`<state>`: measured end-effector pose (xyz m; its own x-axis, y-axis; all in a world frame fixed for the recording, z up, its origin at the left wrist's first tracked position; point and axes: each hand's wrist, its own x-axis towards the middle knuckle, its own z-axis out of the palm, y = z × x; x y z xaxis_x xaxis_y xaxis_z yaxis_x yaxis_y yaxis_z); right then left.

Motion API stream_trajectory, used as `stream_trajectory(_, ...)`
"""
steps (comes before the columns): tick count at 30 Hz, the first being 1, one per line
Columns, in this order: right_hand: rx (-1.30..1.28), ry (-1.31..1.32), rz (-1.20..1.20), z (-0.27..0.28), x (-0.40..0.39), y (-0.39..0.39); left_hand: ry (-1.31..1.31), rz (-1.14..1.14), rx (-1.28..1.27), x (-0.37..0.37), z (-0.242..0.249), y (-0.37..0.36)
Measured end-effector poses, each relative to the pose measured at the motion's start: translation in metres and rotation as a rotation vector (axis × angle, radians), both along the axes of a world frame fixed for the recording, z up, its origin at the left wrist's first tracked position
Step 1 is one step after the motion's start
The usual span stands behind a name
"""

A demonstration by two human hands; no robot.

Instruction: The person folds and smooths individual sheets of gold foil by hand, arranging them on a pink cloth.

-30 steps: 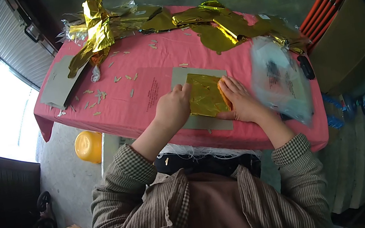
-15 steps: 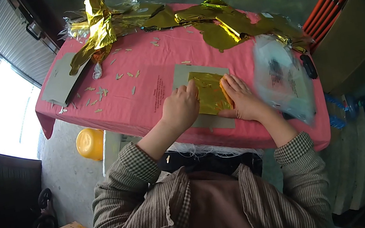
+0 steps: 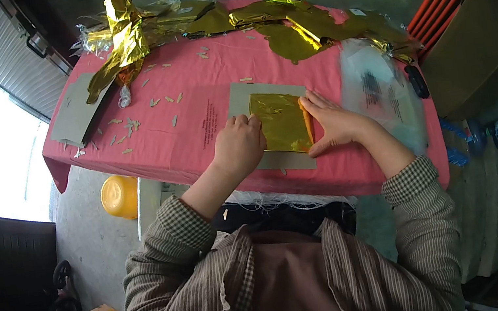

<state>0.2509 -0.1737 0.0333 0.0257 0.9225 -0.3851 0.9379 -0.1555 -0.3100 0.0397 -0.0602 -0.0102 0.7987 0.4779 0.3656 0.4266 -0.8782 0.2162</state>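
Observation:
A folded gold foil sheet (image 3: 282, 122) lies flat on a grey board (image 3: 241, 93), which rests on the pink tablecloth (image 3: 194, 145). My left hand (image 3: 239, 147) is closed at the foil's left edge, its fingers curled; what they grip, if anything, is hidden. Along the right edge of the foil, where an orange strip shows, my right hand (image 3: 331, 122) rests with thumb and fingers spread apart.
Crumpled gold foil (image 3: 127, 33) and dark gold foil pieces (image 3: 295, 37) line the far edge. Small cut-outs (image 3: 130, 124) are scattered at left beside a grey panel (image 3: 78, 112). Clear plastic bags (image 3: 382, 98) and a black object (image 3: 416, 82) lie at right.
My right hand has opened wider, its thumb now clear of its earlier place by the foil's lower corner. The foil looks flatter. The whole view has shifted slightly.

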Motion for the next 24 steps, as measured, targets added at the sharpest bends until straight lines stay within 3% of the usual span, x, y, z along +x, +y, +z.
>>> stream_trajectory(5,0.078,0.007,0.000,-0.005,-0.001,-0.004,0.041,-0.033,-0.144,-0.003,0.015,-0.001)
stream_trajectory(16,0.111,-0.051,-0.018,-0.010,-0.019,0.010,0.194,0.016,0.156,-0.001,0.019,-0.003)
stream_trajectory(24,0.123,-0.061,-0.053,-0.013,-0.041,0.027,0.146,0.033,0.266,-0.007,0.019,0.003)
